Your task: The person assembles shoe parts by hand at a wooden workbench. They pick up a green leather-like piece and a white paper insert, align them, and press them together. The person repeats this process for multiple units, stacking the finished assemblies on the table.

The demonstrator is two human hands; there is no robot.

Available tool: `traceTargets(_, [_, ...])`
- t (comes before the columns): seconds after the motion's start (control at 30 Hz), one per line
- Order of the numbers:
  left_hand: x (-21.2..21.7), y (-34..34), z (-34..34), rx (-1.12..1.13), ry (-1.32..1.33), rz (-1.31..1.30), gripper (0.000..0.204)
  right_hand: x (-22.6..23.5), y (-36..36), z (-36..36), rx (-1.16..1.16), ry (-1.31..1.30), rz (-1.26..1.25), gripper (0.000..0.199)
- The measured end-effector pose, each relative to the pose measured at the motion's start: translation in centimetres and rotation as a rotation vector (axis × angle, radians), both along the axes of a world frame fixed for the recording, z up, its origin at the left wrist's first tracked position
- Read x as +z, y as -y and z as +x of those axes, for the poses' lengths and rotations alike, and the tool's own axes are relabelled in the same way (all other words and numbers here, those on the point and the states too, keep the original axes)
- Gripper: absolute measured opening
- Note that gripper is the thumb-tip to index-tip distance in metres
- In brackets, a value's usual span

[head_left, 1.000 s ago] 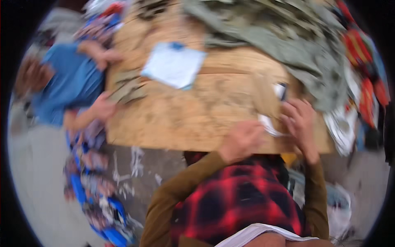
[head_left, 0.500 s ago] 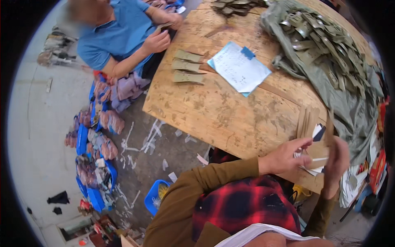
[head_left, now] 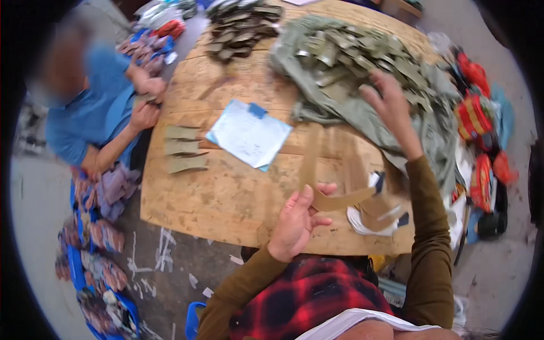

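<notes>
My left hand (head_left: 292,226) grips a tan strip (head_left: 343,201) between thumb and fingers over the near part of the wooden table. The strip bends in an L, one arm pointing away from me and the other to the right. My right hand (head_left: 391,107), slightly blurred, is at the near side of a heap of olive fabric pieces (head_left: 357,54), its fingers apart and nothing seen in them. The heap lies on a crumpled grey-green cloth (head_left: 340,116). Between my arms are blurred brown strips (head_left: 354,164) and a stack of white pieces (head_left: 362,224).
A paper sheet on a blue clipboard (head_left: 249,136) lies mid-table, with several olive pieces (head_left: 184,148) left of it. A darker pile (head_left: 238,28) is at the far edge. Across the left corner, a person in a blue shirt (head_left: 107,79) handles a small piece. Blue crates (head_left: 76,263) line the floor.
My right hand has moved from beside my left hand, up and away to the olive heap. My left hand now holds the tan strip apart from the stack. The whole view has turned rightward.
</notes>
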State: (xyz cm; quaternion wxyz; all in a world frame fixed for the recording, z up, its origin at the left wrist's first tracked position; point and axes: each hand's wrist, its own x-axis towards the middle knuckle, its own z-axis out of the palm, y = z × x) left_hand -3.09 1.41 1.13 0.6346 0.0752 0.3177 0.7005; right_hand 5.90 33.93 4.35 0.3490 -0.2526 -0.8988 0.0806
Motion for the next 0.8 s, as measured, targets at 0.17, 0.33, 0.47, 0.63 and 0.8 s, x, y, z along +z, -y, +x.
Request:
traceTargets(0.17, [-1.7, -0.6, 0.3, 0.008, 0.117, 0.017, 0.035, -1.7, -9.4, -8.0, -0.214, 0.366, 0.314, 0.075])
traceTargets(0.33, [-2.2, -0.9, -1.1, 0.039, 0.114, -0.007, 0.033, -3.3, -10.3, -11.1, -0.329, 0.505, 0.515, 0.079])
traceTargets(0.47, [-2.7, -0.6, -2.0, 0.077, 0.091, -0.052, 0.033, -4.1, -12.8, -9.6, -0.183, 0.553, 0.603, 0.083])
traceTargets(0.63, [-2.6, 0.0, -2.4, 0.091, 0.125, -0.037, 0.033, -2.9, -9.8, -6.6, 0.013, 0.444, 0.494, 0.075])
traceTargets(0.8, [-2.6, 0.0, -2.7, 0.101, 0.138, -0.013, 0.035, -5.3, -4.4, -0.3, 0.107, 0.299, 0.572, 0.068])
